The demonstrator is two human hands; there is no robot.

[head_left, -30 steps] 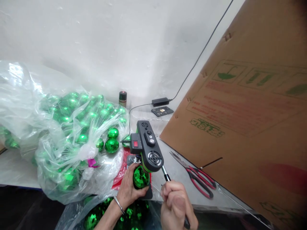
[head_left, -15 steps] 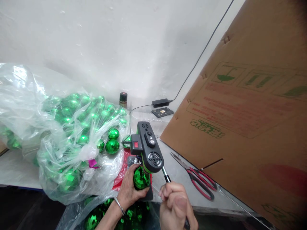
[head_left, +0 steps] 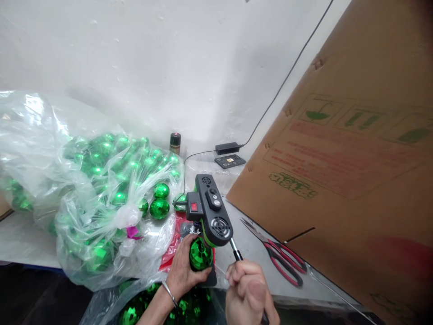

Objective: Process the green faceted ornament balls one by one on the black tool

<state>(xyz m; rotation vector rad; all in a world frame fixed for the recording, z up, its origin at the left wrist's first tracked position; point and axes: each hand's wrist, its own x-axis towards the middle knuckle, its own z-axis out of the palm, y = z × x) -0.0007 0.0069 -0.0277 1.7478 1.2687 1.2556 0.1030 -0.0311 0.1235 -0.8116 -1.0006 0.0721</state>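
Note:
My left hand (head_left: 185, 261) is wrapped round a shiny green faceted ball (head_left: 201, 254), keeping it beneath the front end of a black machine (head_left: 214, 208) with round vents and a red switch. Closed in a fist, my right hand (head_left: 249, 289) grips a lever handle (head_left: 236, 251) with a metal rod that runs up to the machine's right side. The ball's top is partly hidden under the machine head. Part of a dark base and a red sheet (head_left: 172, 246) show around my left hand.
Clear plastic bags (head_left: 98, 203) of green balls fill the left side. Two loose balls (head_left: 159, 209) lie beside the machine. Red-handled scissors (head_left: 282, 257) lie at right, by a large cardboard box (head_left: 338, 149). Behind are a power adapter (head_left: 228, 148), a phone (head_left: 230, 161) and a small dark-capped bottle (head_left: 175, 143).
The view has shifted very slightly. Both hands keep their hold on the ball and the lever handle, with no other clear movement.

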